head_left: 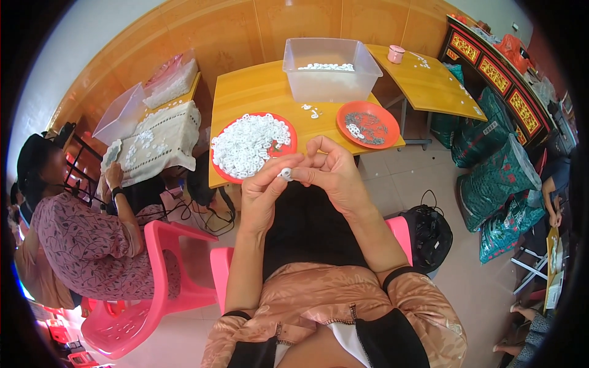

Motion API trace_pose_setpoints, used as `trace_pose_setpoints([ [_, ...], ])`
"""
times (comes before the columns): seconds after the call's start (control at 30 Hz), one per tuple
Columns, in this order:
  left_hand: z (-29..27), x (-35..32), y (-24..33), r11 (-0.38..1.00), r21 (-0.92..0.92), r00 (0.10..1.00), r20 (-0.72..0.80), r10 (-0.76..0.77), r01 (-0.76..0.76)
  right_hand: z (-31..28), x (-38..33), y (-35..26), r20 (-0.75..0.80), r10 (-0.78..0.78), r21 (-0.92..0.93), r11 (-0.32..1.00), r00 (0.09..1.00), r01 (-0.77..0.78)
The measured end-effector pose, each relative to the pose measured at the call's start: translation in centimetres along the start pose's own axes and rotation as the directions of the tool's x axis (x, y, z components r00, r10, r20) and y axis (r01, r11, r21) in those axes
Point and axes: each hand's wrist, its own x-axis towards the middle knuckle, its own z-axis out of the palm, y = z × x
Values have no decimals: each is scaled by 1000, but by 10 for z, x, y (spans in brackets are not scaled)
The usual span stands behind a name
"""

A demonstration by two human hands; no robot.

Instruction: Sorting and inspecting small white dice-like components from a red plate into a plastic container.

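Note:
My left hand (261,193) pinches a small white ring-shaped plastic piece (285,174) between thumb and fingers, just off the table's near edge. My right hand (334,175) meets it from the other side, its thumb and forefinger closed against the piece; whether they also hold a tiny part cannot be seen. Just beyond the left hand, a red plate (286,147) carries a heap of similar white pieces (248,144). Farther right, an orange-red dish (396,130) holds many small grey metal-looking parts (374,126) and a few white pieces.
Behind the plates stands a clear plastic bin (331,86) with white pieces inside. A person (92,245) works at a cloth-covered table on the left, beside a pink chair (156,276). Full green sacks (497,181) and a black bag (429,236) sit on the right.

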Motion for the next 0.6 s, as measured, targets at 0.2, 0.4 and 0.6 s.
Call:
trace_pose_setpoints([
  [0.2, -13, 0, -3, 999, -38, 993, 117, -23, 28, -2, 1, 2, 65, 63, 47, 997, 996, -66],
  [0.4, -4, -2, -12, 1000, -12, 999, 36, 26, -26, -10, 3, 5, 62, 39, 76, 996, 997, -43],
  [0.6, 8, -3, -15, 993, -111, 994, -98, 36, -47, -2, 4, 6, 50, 31, -9, 999, 998, -31],
])
